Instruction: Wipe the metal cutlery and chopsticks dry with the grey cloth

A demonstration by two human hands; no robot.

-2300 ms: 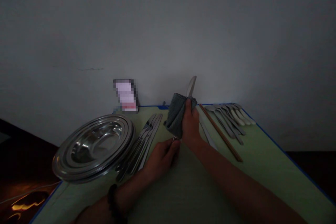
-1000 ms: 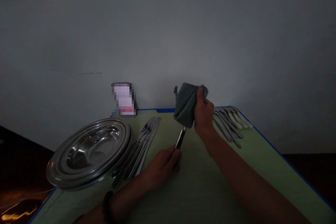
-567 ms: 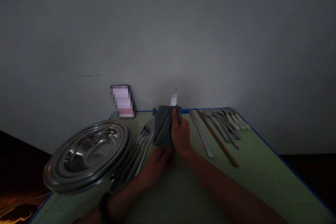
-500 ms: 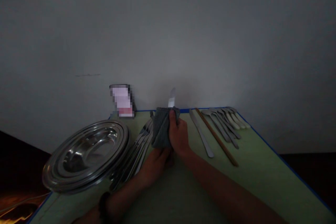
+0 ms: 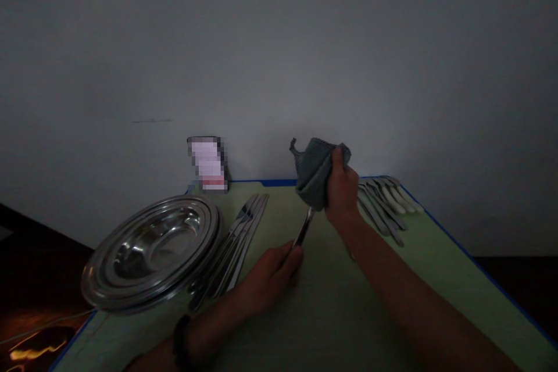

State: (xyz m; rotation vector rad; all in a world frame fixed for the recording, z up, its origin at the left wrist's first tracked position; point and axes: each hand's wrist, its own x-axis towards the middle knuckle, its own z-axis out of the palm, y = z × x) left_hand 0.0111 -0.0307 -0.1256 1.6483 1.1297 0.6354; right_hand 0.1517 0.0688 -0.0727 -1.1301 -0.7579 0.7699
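Observation:
My left hand [image 5: 279, 273] is closed around the dark handle of a table knife [image 5: 304, 228], held tilted above the table. A folded grey-green cloth [image 5: 314, 173] is wrapped around the knife's blade, hiding it. My right hand [image 5: 342, 189] grips the cloth from the right side, thumb on top. One corner of the cloth sticks out to the left. Left of my hands, several knives [image 5: 235, 244] lie side by side on the table. My right forearm covers part of the table behind it.
A stack of shiny metal bowls or plates [image 5: 100, 267] stands at the left of the green table [image 5: 331, 314]. Several spoons and forks [image 5: 383, 203] lie at the back right. A phone [image 5: 208, 163] leans against the wall [image 5: 279, 58].
Over the last half second my right hand and the cloth have slid up and right along the knife, baring its handle and covering the blade tip. My left hand keeps hold of the handle.

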